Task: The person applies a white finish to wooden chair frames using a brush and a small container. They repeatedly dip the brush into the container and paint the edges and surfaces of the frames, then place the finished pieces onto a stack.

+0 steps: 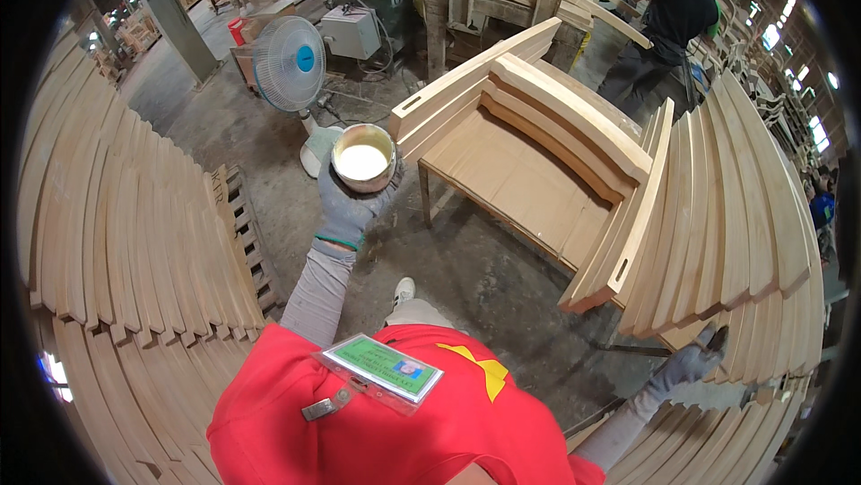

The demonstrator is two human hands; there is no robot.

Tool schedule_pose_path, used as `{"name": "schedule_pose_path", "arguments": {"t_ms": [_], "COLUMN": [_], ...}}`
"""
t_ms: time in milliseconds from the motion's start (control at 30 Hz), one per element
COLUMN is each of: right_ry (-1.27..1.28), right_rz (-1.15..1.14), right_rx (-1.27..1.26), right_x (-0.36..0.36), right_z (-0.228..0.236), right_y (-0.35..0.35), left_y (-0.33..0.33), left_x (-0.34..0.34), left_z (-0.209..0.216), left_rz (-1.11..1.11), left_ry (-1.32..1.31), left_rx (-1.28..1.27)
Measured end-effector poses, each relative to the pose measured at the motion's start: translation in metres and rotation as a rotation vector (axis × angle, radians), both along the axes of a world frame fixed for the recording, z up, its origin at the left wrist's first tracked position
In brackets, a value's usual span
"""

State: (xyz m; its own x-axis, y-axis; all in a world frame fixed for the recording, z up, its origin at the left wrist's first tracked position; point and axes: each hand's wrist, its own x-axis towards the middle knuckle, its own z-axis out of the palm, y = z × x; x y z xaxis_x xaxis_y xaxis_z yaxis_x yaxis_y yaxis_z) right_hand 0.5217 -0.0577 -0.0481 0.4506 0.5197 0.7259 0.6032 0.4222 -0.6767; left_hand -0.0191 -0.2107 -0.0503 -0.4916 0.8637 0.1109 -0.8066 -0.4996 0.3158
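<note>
My left hand (352, 207), in a grey glove with a green cuff edge, is wrapped round a round pot (363, 171) with a stained rim. Pale cream liquid (361, 160) fills part of it, and the pot is held out in front of my body. Low at the right, my gloved right hand (691, 364) reaches beside the tall stack of curved wooden pieces (726, 216). Its dark-tipped fingers look stretched out, and I make out nothing held in them. Ahead stands a table (529, 185) bearing curved wooden rails (574, 117) and slotted straight wooden pieces (628, 243).
Another stack of curved wooden pieces (134, 216) rises at the left by a pallet (247, 225). A standing fan (289, 64) and a grey box (352, 32) with cables are farther ahead. At the far right, a co-worker (673, 14) bends over wood.
</note>
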Motion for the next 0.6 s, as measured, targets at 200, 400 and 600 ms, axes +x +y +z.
{"name": "schedule_pose_path", "arguments": {"t_ms": [200,400,600], "right_ry": [-0.352,-0.451,-0.464], "right_rz": [-0.128,-0.103,0.113], "right_rx": [-0.213,-0.347,-0.389], "right_x": [-0.022,-0.072,-0.121], "right_z": [-0.051,-0.083,-0.093], "right_y": [-0.058,-0.086,-0.098], "left_y": [0.024,0.048,0.057], "left_x": [-0.032,-0.056,-0.074], "left_z": [-0.018,-0.024,-0.034], "left_rz": [-0.073,-0.021,-0.040], "left_ry": [-0.184,-0.039,-0.068], "left_rx": [0.079,-0.107,-0.095]}}
